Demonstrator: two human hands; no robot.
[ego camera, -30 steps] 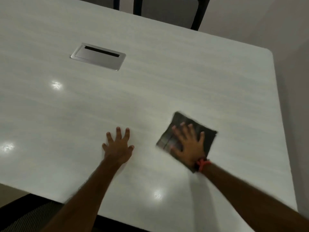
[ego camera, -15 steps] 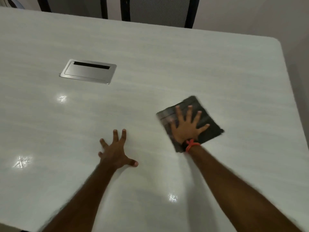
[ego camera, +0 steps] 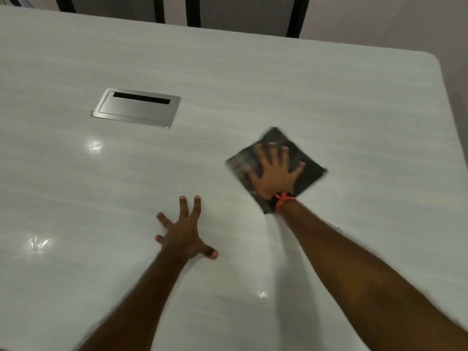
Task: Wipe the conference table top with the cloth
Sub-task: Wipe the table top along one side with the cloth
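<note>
On the table (ego camera: 329,84), left hand (ego camera: 182,236) splayed, right hand (ego camera: 274,173) spread flat on blurred cloth (ego camera: 311,174).

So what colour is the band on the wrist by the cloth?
Orange-red. The band shows best in the head view, tied round the wrist.

Soft dim indoor light, small glare spots on glossy table top (ego camera: 316,92), motion-blurred cloth (ego camera: 312,173) edges, wide-angle bending
</note>
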